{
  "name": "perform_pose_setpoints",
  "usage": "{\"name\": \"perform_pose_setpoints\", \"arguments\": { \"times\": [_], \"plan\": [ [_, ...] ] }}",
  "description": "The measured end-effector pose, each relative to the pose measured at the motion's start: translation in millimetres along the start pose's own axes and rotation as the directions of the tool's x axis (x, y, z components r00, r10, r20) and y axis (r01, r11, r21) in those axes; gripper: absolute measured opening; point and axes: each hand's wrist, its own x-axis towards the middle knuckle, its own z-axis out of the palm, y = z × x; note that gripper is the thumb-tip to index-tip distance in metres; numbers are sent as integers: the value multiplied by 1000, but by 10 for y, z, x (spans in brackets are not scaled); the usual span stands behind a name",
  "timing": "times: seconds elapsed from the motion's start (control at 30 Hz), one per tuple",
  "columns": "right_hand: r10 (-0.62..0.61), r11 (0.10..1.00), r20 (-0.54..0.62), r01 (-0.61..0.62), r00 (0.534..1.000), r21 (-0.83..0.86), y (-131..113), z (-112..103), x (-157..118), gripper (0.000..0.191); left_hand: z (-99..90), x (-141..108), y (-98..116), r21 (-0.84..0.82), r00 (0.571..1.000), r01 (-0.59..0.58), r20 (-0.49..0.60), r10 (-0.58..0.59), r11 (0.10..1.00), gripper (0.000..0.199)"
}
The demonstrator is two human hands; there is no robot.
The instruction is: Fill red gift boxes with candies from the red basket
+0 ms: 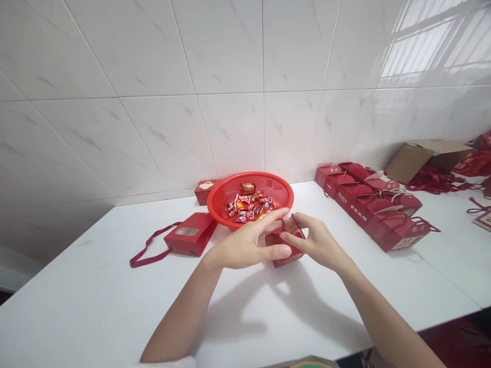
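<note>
Small red card box [289, 259] sits between the two hands, just in front of a round red perforated plastic basket [212, 205] of wrapped sweets [264, 202]. Left hand [249, 245]: thumb and forefinger extended across the box; grip of the hidden fingers cannot be told. Right hand [316, 243]: fingers bent at a dark red cord [298, 225]; firmness of hold unclear. Pale Chinese characters mark the rows of red card boxes [355, 205] at right, too small to read surely. White surface [95, 296] meets a tiled wall [230, 51] behind, extends well leftward past a red windowed box [202, 226], and ends nearer the body.
</note>
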Motion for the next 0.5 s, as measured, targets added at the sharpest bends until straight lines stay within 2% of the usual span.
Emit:
{"name": "perform_pose_setpoints", "arguments": {
  "times": [0.13, 0.3, 0.4, 0.5],
  "plan": [
    [-10, 995, -61, 4, 998, -98, 38, 131, -8, 14, 45, -13, 67, 163, 999, -40, -3, 41, 986, 75],
    [-22, 1000, -146, 21, 989, -4, 56, 177, -20, 18, 78, -22, 110, 252, 999, -34, 2, 34, 967, 75],
    [-12, 997, -258, 30, 966, 66, 70, 67, -33, 21, 51, -28, 88, 280, 999, -44, -16, 50, 959, 78],
    [5, 996, -427, 33, 904, 83, 105, -221, -84, 22, -25, -37, 56, 345, 997, -16, -65, 41, 939, 73]
  ]
}}
